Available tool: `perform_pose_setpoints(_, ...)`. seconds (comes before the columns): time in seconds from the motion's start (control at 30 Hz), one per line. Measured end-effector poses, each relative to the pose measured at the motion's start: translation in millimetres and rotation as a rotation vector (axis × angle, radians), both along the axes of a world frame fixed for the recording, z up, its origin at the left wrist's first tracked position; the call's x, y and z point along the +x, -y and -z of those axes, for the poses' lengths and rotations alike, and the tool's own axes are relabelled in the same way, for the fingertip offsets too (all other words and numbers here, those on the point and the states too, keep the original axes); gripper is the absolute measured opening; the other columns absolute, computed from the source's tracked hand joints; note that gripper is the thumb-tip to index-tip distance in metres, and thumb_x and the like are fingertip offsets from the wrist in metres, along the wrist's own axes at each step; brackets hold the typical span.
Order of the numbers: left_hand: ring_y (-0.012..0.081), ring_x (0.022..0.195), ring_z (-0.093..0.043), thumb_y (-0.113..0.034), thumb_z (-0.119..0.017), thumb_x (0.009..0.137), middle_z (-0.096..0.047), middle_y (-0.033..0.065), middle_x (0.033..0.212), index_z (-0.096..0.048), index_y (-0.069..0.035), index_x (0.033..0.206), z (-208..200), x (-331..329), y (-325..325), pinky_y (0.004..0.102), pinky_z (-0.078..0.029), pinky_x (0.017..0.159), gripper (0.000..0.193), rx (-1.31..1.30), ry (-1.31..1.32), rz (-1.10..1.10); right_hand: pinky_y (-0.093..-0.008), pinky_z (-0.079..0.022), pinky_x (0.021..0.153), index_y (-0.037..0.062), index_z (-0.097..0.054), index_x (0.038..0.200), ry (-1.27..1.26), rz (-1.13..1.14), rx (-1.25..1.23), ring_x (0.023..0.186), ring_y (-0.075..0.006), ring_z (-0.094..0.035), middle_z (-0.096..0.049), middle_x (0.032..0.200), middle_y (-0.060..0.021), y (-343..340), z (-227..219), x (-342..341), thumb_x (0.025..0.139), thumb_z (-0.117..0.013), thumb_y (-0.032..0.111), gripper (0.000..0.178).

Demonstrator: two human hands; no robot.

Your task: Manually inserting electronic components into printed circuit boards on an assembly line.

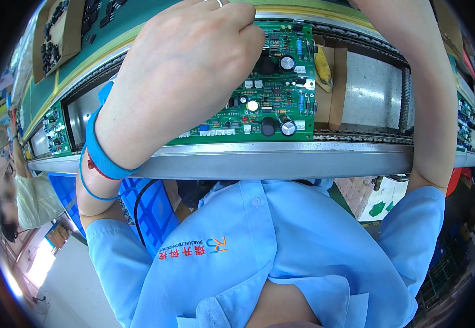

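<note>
My left hand (pixel 204 49) hangs over a green circuit board (pixel 281 90), its back toward me and a ring on one finger. The fingers curl inward, and the fingertips are hidden, so whatever they hold cannot be made out. A blue wrist strap (pixel 103 147) circles that wrist. Black and silver capacitors, white connectors and blue resistors stand on the board, which sits on the conveyor rails; my hand and forearm cover its left part. My right forearm (pixel 429 82) reaches up past the top edge, leaving the right hand out of the picture.
A metal rail (pixel 281 161) runs along the conveyor's near side. Right of the board lie a yellow object (pixel 322 68) and a cardboard strip (pixel 338 87). A cardboard box (pixel 65 41) of black parts stands far left. Another board (pixel 56 128) is farther left; a person (pixel 35 199) is beyond.
</note>
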State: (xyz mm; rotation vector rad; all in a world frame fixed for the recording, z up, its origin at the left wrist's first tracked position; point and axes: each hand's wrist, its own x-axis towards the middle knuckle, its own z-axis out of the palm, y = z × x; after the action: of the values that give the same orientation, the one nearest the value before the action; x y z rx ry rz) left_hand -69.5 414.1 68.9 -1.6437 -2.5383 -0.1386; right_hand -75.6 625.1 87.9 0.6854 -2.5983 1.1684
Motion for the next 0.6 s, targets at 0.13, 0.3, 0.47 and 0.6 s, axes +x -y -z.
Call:
perform_pose_setpoints(0.13,0.0301,0.081,-0.059,-0.009,-0.074,0.08,-0.056,0.0092,0.086,-0.063,-0.003,0.088,-5,-2,10,0.0378,-0.049,0.07,0.015,-0.018,0.005,-0.015,-0.0277,-0.048,0.063,-0.0059,-0.068,0.091,0.029,-0.03,0.067,0.067,-0.0153,-0.061,-0.068,0.075,-0.0108,4,2,2,0.087,-0.067,0.001,0.008)
perform_pose_setpoints(0.3,0.0136,0.082,-0.066,0.007,-0.065,0.089,-0.067,0.0079,0.091,-0.069,0.003,0.1,-41,-1,3,0.0278,-0.054,0.07,0.012,0.116,0.328,-0.331,-0.0377,-0.054,0.073,-0.0056,-0.07,0.092,0.3,-0.053,0.186,0.077,-0.0316,-0.07,-0.07,0.082,-0.0194,15,2,1,0.083,-0.067,0.0,0.012)
perform_pose_setpoints(0.47,0.0167,0.087,-0.068,0.01,-0.062,0.089,-0.068,0.0098,0.095,-0.067,0.006,0.108,-23,-4,12,0.0303,-0.057,0.075,0.019,0.538,0.486,-0.467,-0.0432,-0.054,0.076,-0.0003,-0.07,0.098,0.294,-0.058,0.39,0.083,-0.0345,-0.071,-0.072,0.086,-0.018,29,-3,1,0.084,-0.065,0.004,0.016)
perform_pose_setpoints(0.6,0.0191,0.094,-0.071,0.008,-0.061,0.093,-0.071,0.0139,0.102,-0.061,0.008,0.12,-19,-13,24,0.0307,-0.06,0.085,0.027,0.585,0.622,-0.421,-0.0457,-0.052,0.074,0.0032,-0.068,0.101,0.339,-0.081,0.476,0.082,-0.0352,-0.07,-0.071,0.084,-0.0168,32,-3,-2,0.083,-0.064,0.004,0.019)
